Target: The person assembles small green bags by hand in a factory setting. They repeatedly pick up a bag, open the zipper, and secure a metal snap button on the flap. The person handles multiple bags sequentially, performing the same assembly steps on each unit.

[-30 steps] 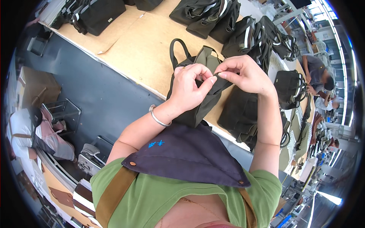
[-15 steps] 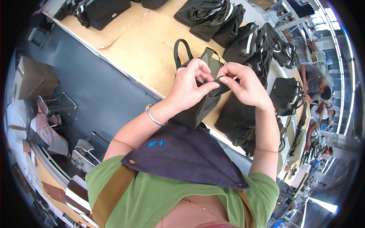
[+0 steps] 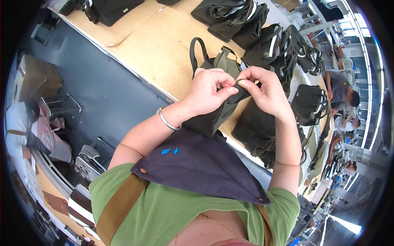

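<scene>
A dark olive fabric bag (image 3: 213,117) with a black loop handle lies on the cardboard-covered worktable (image 3: 160,53), its near end hanging over the table edge. My left hand (image 3: 207,92), with a metal bangle on the wrist, pinches the bag's upper edge between thumb and fingers. My right hand (image 3: 264,90) grips the same edge just beside it, thumbs nearly touching. What sits between the fingertips is hidden.
More dark bags lie in piles at the table's far side (image 3: 242,20) and to the right (image 3: 256,131). A black bag (image 3: 310,102) stands further right, near a seated person (image 3: 340,92). Left of the table a grey floor (image 3: 102,98) holds a wire rack and another person (image 3: 37,131).
Both hands have stayed on the bag's edge; the thumbs have closed in together and the fingers have shifted slightly along the fabric.
</scene>
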Demonstrator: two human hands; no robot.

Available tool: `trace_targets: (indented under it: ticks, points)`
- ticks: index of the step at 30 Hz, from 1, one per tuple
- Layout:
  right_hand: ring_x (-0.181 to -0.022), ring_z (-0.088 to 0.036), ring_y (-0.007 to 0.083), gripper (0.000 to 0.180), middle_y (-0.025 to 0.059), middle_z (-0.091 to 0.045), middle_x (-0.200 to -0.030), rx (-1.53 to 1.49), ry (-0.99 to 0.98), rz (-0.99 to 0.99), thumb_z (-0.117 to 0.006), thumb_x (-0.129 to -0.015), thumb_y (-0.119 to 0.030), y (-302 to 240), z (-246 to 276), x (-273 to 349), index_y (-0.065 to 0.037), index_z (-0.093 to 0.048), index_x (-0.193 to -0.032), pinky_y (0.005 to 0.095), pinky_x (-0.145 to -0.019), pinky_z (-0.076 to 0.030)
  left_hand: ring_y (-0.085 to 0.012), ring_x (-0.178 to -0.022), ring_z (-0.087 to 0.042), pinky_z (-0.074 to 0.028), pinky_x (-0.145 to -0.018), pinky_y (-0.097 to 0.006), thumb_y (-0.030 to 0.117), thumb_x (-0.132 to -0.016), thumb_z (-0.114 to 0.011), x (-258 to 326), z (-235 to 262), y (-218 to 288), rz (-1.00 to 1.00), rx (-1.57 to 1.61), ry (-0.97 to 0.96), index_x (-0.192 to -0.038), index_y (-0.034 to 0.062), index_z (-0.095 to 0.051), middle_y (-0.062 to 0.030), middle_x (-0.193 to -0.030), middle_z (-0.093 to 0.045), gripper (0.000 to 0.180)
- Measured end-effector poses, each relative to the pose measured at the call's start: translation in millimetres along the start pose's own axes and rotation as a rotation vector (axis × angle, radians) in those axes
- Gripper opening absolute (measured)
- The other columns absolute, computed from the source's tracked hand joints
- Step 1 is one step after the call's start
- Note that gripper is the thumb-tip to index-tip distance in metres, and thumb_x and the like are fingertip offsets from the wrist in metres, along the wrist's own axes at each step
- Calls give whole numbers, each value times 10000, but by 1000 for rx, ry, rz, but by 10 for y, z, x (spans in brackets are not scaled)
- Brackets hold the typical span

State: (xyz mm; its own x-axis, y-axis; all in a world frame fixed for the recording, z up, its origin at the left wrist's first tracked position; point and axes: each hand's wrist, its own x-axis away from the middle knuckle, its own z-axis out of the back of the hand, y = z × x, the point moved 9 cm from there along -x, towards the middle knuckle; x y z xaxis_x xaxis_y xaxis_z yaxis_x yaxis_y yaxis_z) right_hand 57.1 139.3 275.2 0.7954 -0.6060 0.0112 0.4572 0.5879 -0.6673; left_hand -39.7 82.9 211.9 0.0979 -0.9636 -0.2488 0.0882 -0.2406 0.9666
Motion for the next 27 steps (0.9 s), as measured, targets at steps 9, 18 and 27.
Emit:
trace_targets:
  ticks: [9, 18, 27]
  points:
    - [-645, -522, 98, 151, 45, -604, -701, -195, -136, -57, -715, -823, -121, 87, -26, -82, -17, -679, -927, 276, -615, -462, -110, -678, -536, -410, -645, -250, 84, -814, -710, -47, 54, -41, -85, 3, -86, -874, 48, -694, -29, -765, -610, 73]
    - [-733, -594, 253, 152, 68, -604, -751, 202, 28, 285, -778, -730, -134, -339, -33, 233, -49, -663, -781, 348, -669, -462, -190, -1054, -580, -262, -1032, -486, 96, -715, -697, -188, 444, -436, 20, -984, -486, -1000, 129, -668, -32, -1004, -642, 288]
    - [-805, -587, 198, 142, -20, -591, -783, 489, 177, 352, -748, -622, -156, 569, 39, 600, -116, -673, -736, 338, -748, -439, -192, -993, -602, -429, -905, -366, 113, -742, -645, 177, -228, -116, -428, -1215, -586, -875, 95, -612, -36, -955, -623, 138]
